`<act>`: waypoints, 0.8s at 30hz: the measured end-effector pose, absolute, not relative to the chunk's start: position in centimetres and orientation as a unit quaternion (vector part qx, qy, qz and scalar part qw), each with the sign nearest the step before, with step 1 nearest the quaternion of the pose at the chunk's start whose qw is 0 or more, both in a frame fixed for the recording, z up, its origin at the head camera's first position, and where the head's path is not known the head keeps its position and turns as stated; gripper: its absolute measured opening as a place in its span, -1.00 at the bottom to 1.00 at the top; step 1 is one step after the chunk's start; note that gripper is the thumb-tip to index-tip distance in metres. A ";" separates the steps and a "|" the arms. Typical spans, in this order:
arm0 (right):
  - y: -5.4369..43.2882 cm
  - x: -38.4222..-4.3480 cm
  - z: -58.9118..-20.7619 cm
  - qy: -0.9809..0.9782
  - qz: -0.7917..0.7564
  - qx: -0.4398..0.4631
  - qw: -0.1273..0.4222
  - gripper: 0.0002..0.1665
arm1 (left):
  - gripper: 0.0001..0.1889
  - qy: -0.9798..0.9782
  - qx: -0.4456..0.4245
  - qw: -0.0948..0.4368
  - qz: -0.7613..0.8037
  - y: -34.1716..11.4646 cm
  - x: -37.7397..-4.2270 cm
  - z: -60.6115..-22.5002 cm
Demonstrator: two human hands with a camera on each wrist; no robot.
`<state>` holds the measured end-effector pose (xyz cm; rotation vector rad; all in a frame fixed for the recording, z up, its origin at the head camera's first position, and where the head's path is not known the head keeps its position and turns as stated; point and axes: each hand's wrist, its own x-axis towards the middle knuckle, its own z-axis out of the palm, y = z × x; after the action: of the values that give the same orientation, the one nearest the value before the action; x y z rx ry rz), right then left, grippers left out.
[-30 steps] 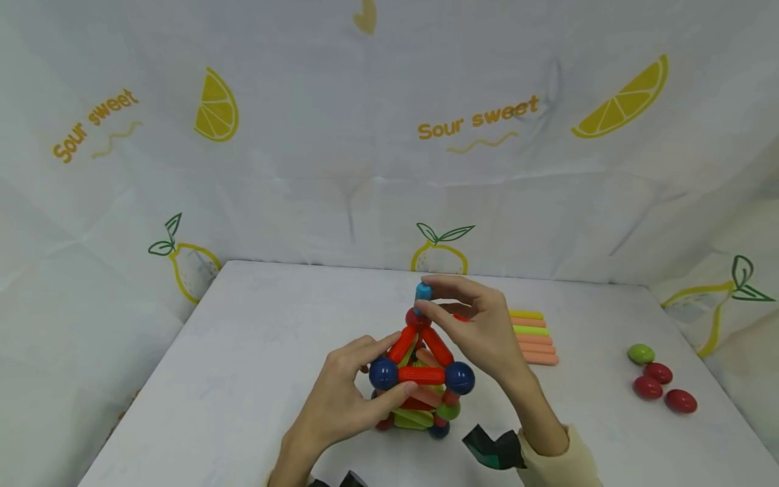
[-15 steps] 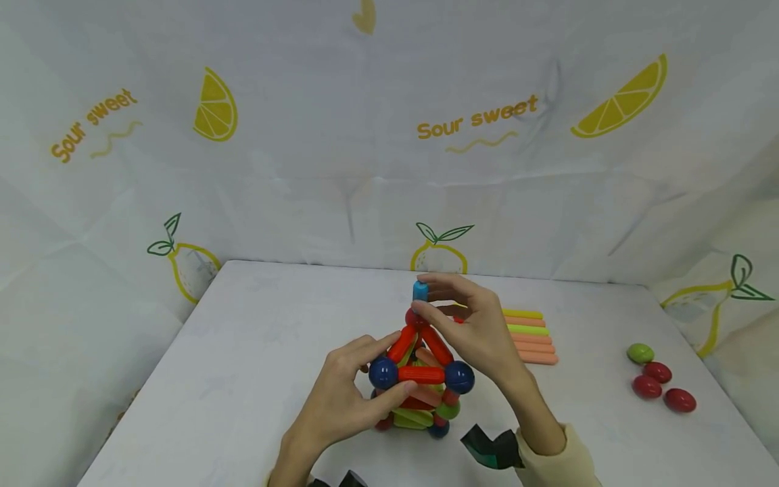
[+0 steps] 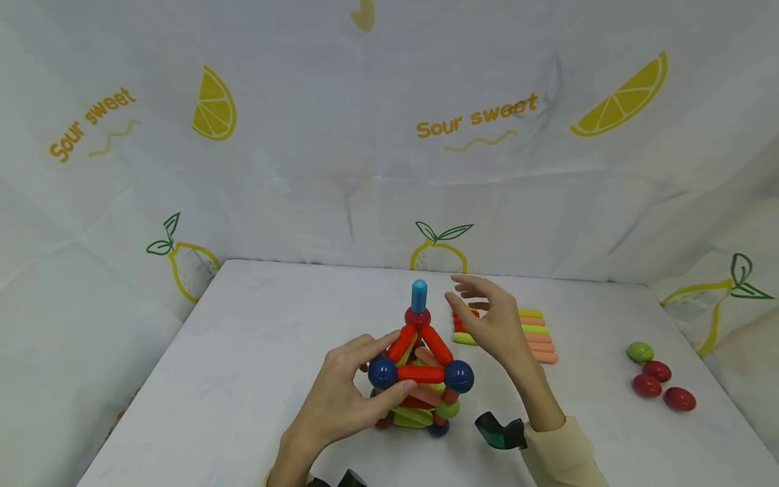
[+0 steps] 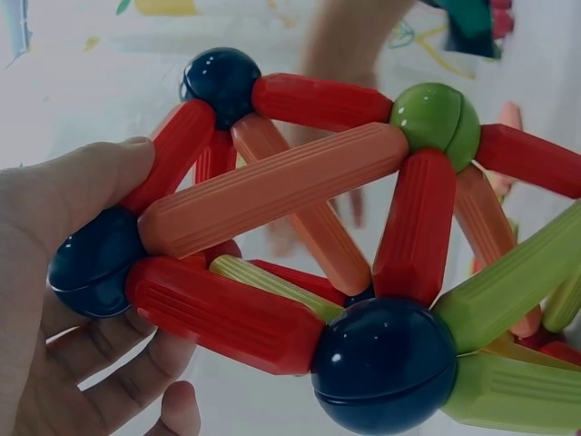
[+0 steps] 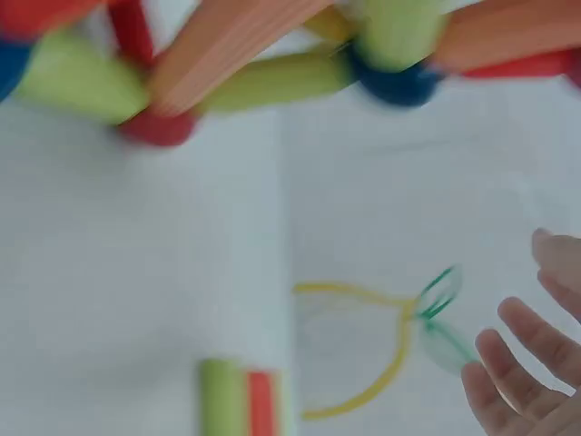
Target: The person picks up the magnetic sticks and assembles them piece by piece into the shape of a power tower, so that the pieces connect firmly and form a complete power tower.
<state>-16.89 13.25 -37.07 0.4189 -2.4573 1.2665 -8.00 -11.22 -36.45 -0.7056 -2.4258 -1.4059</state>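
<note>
A structure of magnetic rods and balls stands on the table, with red rods, dark blue balls (image 3: pixel 459 376) and a green ball (image 4: pixel 436 123). Upright at its peak, a light blue magnetic rod (image 3: pixel 418 296) sits on a red ball (image 3: pixel 417 318). My left hand (image 3: pixel 341 389) grips the structure's left side, thumb and fingers around a blue ball (image 4: pixel 98 263) and the red rods beside it. Right of the peak, my right hand (image 3: pixel 491 321) is apart from the structure, fingers loosely extended, holding nothing. In the right wrist view, the structure's underside is blurred.
Behind the right hand lie a row of yellow, orange and lime rods (image 3: pixel 541 339) and a group of red and lime rods (image 3: pixel 465 328). Farther right are a green ball (image 3: pixel 640 352) and several red balls (image 3: pixel 679 399). A lemon-print cloth (image 3: pixel 328 149) hangs behind the table.
My right hand has let go of the light blue rod and moved right, fingers spreading. The rod now stands on the red ball by itself. My left hand keeps its hold.
</note>
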 end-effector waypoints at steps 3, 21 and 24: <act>14.2 -17.6 -39.3 -0.907 0.389 0.111 0.119 -0.62 | -0.45 -0.831 -0.246 0.128 -0.483 -11.3 -8.0 -36.4; 15.3 -17.3 -43.6 -0.966 0.242 0.081 -0.036 -0.71 | -0.45 -0.829 -0.241 0.122 -0.489 -11.1 -8.0 -36.4; 15.3 -16.6 -42.7 -0.951 0.294 0.090 -0.011 -0.71 | -0.46 -0.830 -0.240 0.123 -0.488 -11.2 -8.0 -36.5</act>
<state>-16.64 15.32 -42.73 0.2859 -3.0105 0.9317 -7.99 -11.15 -36.50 -0.6996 -2.4207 -1.4238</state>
